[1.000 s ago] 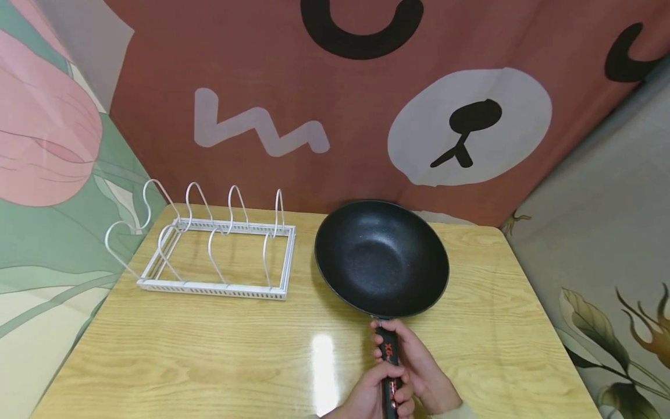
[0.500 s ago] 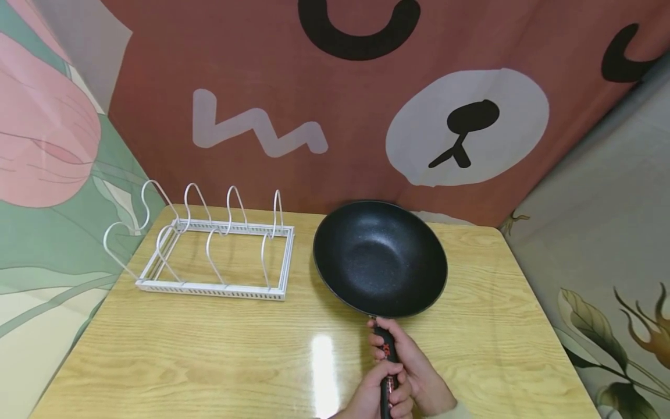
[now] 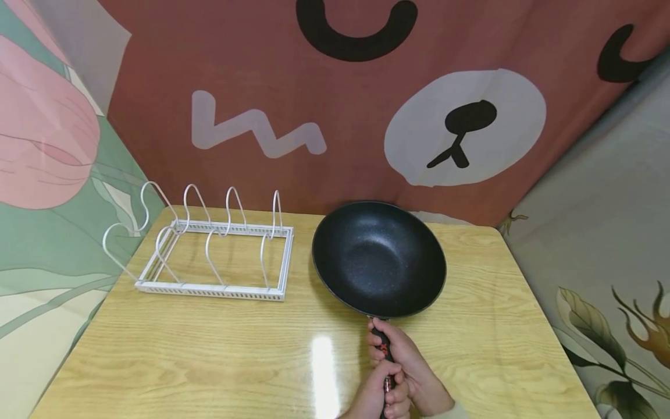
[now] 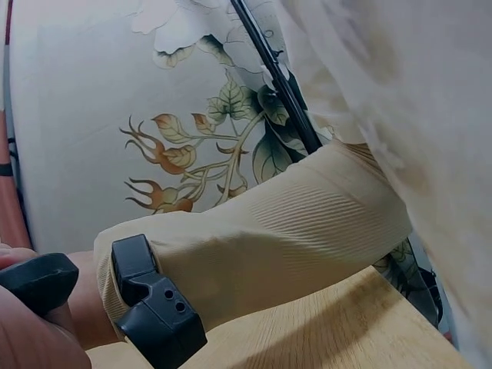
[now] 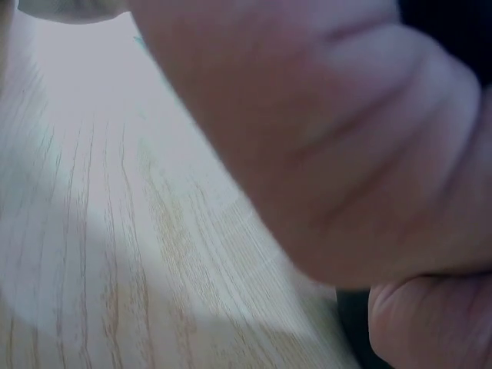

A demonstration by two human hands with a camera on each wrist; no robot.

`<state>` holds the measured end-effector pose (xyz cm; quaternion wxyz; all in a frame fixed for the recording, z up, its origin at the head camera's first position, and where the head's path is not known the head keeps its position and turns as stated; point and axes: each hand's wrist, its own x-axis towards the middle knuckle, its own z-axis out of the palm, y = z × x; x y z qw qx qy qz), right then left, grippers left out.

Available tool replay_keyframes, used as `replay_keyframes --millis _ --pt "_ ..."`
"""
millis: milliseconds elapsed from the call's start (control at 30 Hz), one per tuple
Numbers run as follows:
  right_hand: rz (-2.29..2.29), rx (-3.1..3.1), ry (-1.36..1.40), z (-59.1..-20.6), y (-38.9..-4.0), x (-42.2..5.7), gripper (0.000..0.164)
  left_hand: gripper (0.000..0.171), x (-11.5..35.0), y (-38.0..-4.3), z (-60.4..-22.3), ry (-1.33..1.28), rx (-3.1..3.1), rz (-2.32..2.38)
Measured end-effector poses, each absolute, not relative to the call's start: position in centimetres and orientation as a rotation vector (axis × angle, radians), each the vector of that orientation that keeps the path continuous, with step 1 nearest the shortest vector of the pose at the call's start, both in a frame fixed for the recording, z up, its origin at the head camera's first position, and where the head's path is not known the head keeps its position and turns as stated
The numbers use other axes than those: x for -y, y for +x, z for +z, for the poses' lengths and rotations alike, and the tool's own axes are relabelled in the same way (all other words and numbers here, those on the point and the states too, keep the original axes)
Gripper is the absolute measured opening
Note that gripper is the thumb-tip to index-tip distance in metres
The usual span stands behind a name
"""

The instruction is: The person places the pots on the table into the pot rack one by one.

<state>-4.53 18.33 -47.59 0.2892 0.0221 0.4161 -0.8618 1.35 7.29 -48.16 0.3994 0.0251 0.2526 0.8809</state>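
A deep black wok (image 3: 379, 262) faces up at the back of the table, right of centre in the head view. Its black handle (image 3: 383, 344), with red lettering, points toward me. My right hand (image 3: 410, 364) grips the handle near the pan, thumb laid along the top. Just behind it, nearer to me, my left hand (image 3: 376, 390) is wrapped round the lower handle. The left wrist view has the dark handle end (image 4: 40, 280) poking out of the left hand. In the right wrist view the fingers (image 5: 330, 154) loom close and blurred, covering most of the handle.
Left of the wok stands a white rack (image 3: 209, 291) with several upright wire loops on a rectangular frame. Both are on a wooden table (image 3: 209, 349). Patterned curtains (image 3: 251, 70) enclose its back and sides. A black device (image 4: 157, 307) is strapped on the right sleeve.
Both hands and the handle have shifted slightly left in the head view. The wok and rack hold their places, with the whole view drifting a little.
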Motion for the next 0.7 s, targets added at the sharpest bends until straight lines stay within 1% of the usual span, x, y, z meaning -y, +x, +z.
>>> replay_keyframes --millis 233,367,567,700 --pt "-2.323 -1.124 -0.013 -47.84 -4.36 -18.29 0.028 0.027 -7.61 1.63 -48.01 -0.001 -0.817 2.306" --pt "-2.318 -1.201 -0.015 -47.87 -4.15 -18.18 0.026 0.027 -7.84 1.82 -48.18 -0.026 -0.926 2.343" --pt "-2.326 -1.235 0.022 -47.58 -3.92 -17.94 0.024 0.026 -7.92 1.91 -48.15 -0.027 -0.965 2.375" --pt "-2.344 -1.238 0.1 -47.38 -3.79 -17.65 0.021 0.026 -7.79 2.01 -47.91 -0.023 -0.96 2.377"
